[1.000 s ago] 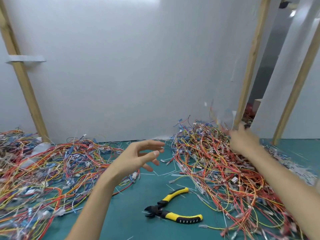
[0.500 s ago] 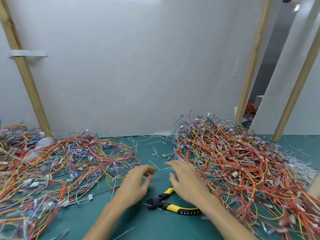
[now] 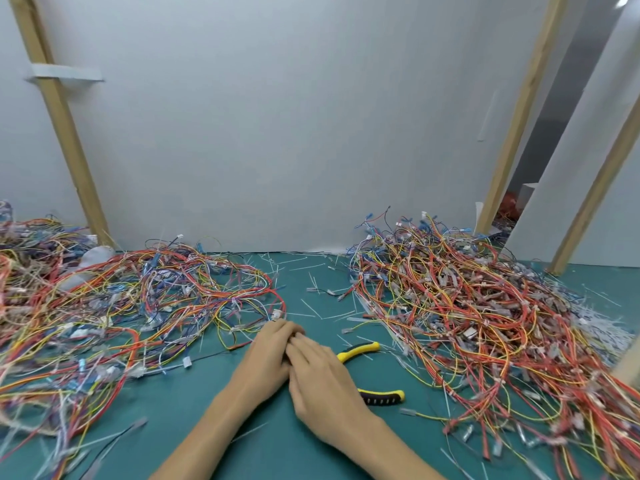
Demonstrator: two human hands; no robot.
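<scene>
My left hand (image 3: 268, 355) and my right hand (image 3: 322, 379) meet at mid-table on the green mat (image 3: 207, 403), their fingertips touching. The left hand's fingers curl under at the tips, and whether they hold anything is hidden. The right hand lies flat with straight fingers over the head of the yellow-and-black wire cutters (image 3: 358, 349); only the two handles stick out to its right. A tangled heap of red, yellow and blue wires (image 3: 138, 306) lies to the left. A larger, mostly red heap (image 3: 467, 323) lies to the right.
White cut cable-tie pieces (image 3: 311, 299) are strewn over the mat between the heaps. A white wall stands behind, with slanted wooden posts at the left (image 3: 65, 133) and right (image 3: 516, 126). A gap opens at the far right.
My right hand came back from the far side of the right heap to the mat. Both hands dropped and closed in until their fingertips met over the cutters.
</scene>
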